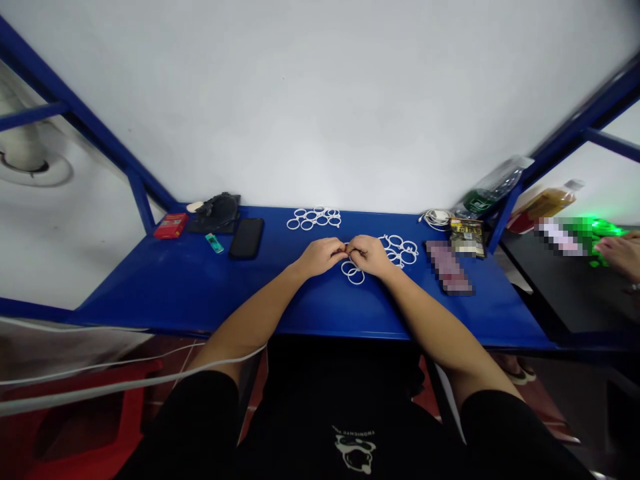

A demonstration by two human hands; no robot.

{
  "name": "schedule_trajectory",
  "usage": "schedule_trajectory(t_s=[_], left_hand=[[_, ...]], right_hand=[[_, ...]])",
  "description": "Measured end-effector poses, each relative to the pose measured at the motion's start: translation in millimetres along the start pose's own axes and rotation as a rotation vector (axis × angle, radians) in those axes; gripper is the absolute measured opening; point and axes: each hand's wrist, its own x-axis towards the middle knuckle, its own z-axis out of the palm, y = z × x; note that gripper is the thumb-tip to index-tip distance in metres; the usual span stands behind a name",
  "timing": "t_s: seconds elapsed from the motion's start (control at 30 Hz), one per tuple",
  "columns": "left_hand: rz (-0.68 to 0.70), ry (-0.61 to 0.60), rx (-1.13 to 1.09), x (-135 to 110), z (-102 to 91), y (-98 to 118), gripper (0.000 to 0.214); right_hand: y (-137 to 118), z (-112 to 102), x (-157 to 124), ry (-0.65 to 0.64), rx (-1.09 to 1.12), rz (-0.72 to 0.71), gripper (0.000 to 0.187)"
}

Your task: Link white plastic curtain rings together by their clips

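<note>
My left hand (323,257) and my right hand (370,255) meet above the middle of the blue desk (320,307). Both are closed, their fingertips pinched together on part of a thin white ring, mostly hidden by the fingers. Just below the fingertips, two overlapping white rings (356,283) show against the desk, partly under my right hand; whether they join the held piece is unclear. Beside my right hand lies a cluster of white rings (409,257) with small tabs, partly covered by the hand. Another group of white rings (294,225) rests farther back near the wall.
On the left are a black phone (247,239), a teal item (215,243), a red box (171,226) and a dark crumpled thing (217,212). To the right lie a white cable (436,219), a snack packet (467,237) and a bottle (493,190). Another person's hand (623,255) is far right.
</note>
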Motion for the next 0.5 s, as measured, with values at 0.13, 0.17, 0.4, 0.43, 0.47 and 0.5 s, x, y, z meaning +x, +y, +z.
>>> schedule_trajectory(t_s=[0.13,0.17,0.4,0.43,0.47,0.5], left_hand=[[0.014,0.049,-0.015,-1.5,0.8,-3.6,0.013],[0.016,0.072,-0.022,-1.9,0.6,-5.5,0.012],[-0.075,0.172,-0.043,-2.6,-1.2,-21.2,0.023],[-0.092,0.168,-0.044,-2.3,-1.6,-23.4,0.022],[-0.115,0.161,-0.036,-2.0,-2.3,-25.7,0.021],[-0.146,0.157,-0.015,-1.7,-3.3,-28.1,0.021]], right_hand=[[4.1,-1.8,-1.4,-0.009,0.003,0.02,0.026],[5.6,-1.9,-2.1,-0.001,-0.004,0.027,0.028],[16.9,-1.9,-6.8,0.036,-0.029,0.099,0.034],[17.8,-2.0,-7.2,0.036,-0.026,0.105,0.034],[18.4,-1.9,-7.5,0.037,-0.025,0.109,0.034],[18.9,-1.7,-7.7,0.037,-0.026,0.109,0.034]])
